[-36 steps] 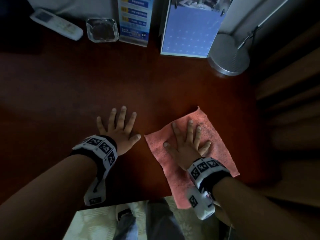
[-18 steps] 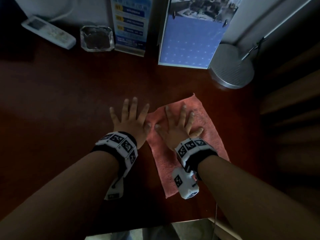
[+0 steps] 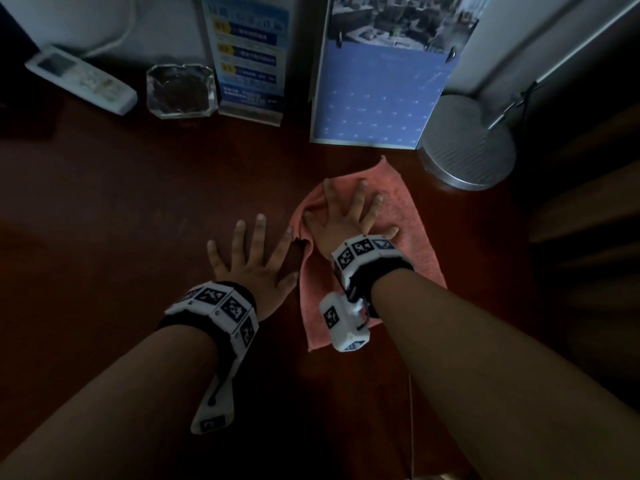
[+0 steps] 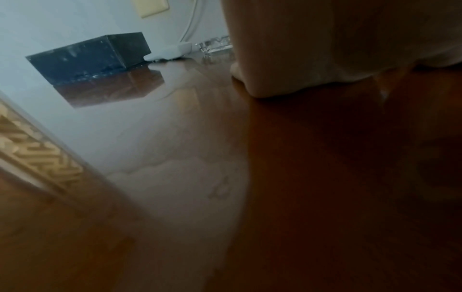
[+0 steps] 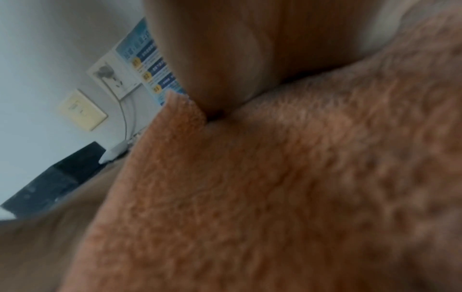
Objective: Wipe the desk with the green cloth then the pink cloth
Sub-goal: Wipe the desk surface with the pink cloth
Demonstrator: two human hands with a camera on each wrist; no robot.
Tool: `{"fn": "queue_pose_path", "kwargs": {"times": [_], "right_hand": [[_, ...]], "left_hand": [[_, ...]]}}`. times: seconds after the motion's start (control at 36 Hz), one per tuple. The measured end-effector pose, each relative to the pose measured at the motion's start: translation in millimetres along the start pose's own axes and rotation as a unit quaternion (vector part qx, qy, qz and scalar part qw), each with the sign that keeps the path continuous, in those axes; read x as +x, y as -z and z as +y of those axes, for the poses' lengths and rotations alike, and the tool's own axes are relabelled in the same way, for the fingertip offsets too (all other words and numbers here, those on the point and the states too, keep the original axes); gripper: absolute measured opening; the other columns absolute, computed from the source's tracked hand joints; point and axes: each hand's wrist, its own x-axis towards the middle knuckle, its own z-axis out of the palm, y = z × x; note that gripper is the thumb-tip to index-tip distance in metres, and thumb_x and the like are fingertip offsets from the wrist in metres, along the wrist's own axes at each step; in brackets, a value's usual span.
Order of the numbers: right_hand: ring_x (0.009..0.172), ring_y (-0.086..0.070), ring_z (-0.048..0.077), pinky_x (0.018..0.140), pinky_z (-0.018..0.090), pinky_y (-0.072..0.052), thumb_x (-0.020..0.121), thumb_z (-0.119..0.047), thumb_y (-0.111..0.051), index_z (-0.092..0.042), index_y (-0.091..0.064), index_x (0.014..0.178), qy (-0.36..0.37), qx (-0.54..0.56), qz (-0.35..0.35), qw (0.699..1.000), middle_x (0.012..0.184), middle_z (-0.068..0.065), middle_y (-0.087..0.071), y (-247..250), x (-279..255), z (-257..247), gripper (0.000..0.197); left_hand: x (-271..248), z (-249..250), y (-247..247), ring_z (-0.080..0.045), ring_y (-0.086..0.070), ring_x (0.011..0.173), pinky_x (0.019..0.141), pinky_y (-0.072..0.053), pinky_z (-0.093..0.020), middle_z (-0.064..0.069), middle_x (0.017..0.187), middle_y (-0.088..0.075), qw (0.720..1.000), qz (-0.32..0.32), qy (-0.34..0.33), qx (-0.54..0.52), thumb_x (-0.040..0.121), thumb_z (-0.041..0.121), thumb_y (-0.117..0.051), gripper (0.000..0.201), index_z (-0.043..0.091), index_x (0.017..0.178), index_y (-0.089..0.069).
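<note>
The pink cloth lies spread on the dark wooden desk, right of centre. My right hand presses flat on its upper left part, fingers spread and straight. The cloth's left edge is bunched up beside the thumb. In the right wrist view the pink cloth fills most of the picture under my palm. My left hand rests flat on the bare desk just left of the cloth, fingers spread. No green cloth is in view.
Along the back stand a white remote, a glass ashtray, a blue leaflet stand, a blue calendar and a round metal lamp base. A black box sits far left. The desk's front edge runs below my forearms.
My right hand has pushed the pink cloth away from me toward the calendar and slightly left, bunching its left edge. My left hand slid forward alongside it.
</note>
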Motion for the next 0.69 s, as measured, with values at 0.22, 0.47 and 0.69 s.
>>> {"fn": "queue_pose_path", "kwargs": {"times": [0.22,0.47,0.69], "right_hand": [[0.143,0.02,0.034,0.104,0.071,0.003,0.093,-0.06,-0.031,-0.049,0.006,0.146,0.052,-0.044,-0.053,0.996,0.158,0.002,0.021,15,-5,12,0.066],[0.145,0.019,0.02,0.115,0.056,0.005,0.099,-0.048,-0.023,-0.036,0.013,0.149,0.31,-0.233,-0.035,0.921,0.157,-0.003,0.023,14,-1,42,0.063],[0.145,0.019,0.018,0.114,0.055,0.009,0.097,-0.053,-0.02,-0.042,0.012,0.148,0.245,-0.191,-0.041,0.95,0.159,-0.008,0.017,19,36,32,0.061]], "left_hand": [[-1,-1,2,-0.028,0.032,0.138,0.107,0.012,-0.063,0.001,0.147,0.041,1.0,-0.012,0.001,0.008,0.093,0.063,-0.014,0.066,0.044,0.14,0.027],[-1,0,3,-0.028,0.031,0.138,0.107,0.012,-0.062,0.002,0.148,0.041,1.0,-0.009,0.003,0.007,0.093,0.063,-0.016,0.066,0.044,0.141,0.025],[0,-1,3,-0.028,0.031,0.139,0.106,0.012,-0.064,0.002,0.149,0.039,1.0,-0.008,0.0,0.005,0.093,0.062,-0.016,0.064,0.048,0.139,0.025]]}}
